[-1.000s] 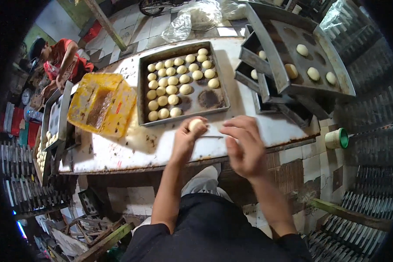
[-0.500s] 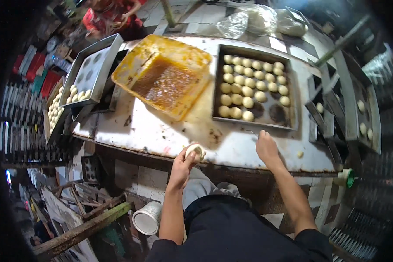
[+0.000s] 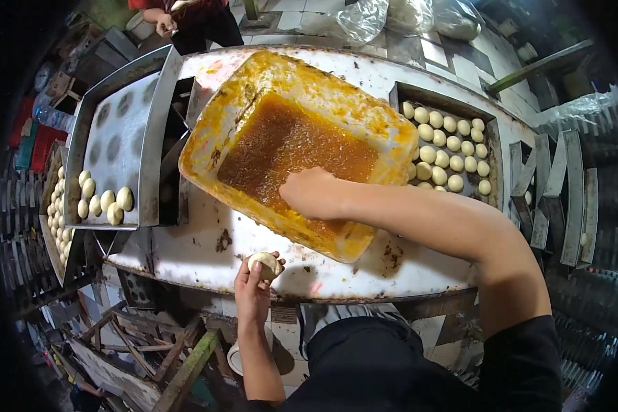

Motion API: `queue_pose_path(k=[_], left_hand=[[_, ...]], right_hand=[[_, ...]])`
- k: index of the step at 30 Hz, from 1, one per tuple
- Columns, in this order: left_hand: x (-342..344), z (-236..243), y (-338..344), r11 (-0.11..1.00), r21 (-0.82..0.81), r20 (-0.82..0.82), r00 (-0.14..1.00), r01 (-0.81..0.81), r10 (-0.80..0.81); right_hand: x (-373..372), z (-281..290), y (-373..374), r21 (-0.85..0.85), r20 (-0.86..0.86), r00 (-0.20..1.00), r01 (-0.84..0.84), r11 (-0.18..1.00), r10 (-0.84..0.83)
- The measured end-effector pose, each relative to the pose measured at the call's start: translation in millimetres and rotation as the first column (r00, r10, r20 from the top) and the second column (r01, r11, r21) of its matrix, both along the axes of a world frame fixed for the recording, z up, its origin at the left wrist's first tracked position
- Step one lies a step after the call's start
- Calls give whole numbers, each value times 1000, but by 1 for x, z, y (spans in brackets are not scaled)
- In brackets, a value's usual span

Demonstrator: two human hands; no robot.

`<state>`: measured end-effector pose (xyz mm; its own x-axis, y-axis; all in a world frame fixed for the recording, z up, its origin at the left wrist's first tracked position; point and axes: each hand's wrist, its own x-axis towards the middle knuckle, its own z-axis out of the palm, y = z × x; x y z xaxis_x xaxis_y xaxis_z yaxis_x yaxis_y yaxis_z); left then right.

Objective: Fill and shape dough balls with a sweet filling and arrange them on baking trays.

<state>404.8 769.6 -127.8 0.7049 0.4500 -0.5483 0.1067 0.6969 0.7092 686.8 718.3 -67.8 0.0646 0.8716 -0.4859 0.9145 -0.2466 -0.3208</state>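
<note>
My left hand [image 3: 253,285] holds a flattened, cupped piece of pale dough [image 3: 264,266] above the table's near edge. My right hand [image 3: 310,194] reaches into a large yellow plastic tub [image 3: 244,220], over a wet orange-brown filling [image 3: 268,147]. Its fingers are curled closed. The thin metal tool seen in that hand a moment earlier is now hidden beneath the fist. To the right of the tub, a dark metal tray [image 3: 496,158] bears rows of round dough balls [image 3: 441,158], partly covered by the tub's rim.
At left, a metal tray [image 3: 147,144] with several dough balls [image 3: 115,213] rests tilted on other trays. Stacked trays [image 3: 563,199] stand at right. Across the table [image 3: 206,254] a person in red [image 3: 206,20] stands. Clear plastic bags [image 3: 412,17] lie beyond; a wooden frame [image 3: 192,371] stands lower left.
My right hand has moved left from the table by the dough tray into the tub. My left hand still holds the dough. The view has shifted, bringing the tub nearer the middle.
</note>
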Motion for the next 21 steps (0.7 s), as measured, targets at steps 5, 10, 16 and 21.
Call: queue_pose_path(k=[5, 10, 16, 21], left_hand=[[-10, -2, -4, 997, 73, -41, 999, -17, 20], [-8, 36, -43, 999, -39, -7, 1000, 20, -20], [21, 65, -140, 996, -37, 161, 984, 85, -78], [81, 64, -235, 978, 197, 108, 990, 71, -94]], right_hand=[[-6, -26, 14, 101, -100, 995, 17, 995, -7], [28, 21, -37, 331, -331, 942, 171, 928, -56], [-31, 81, -174, 246, -725, 621, 637, 730, -298], [-85, 58, -296, 63, -926, 228, 878, 474, -300]])
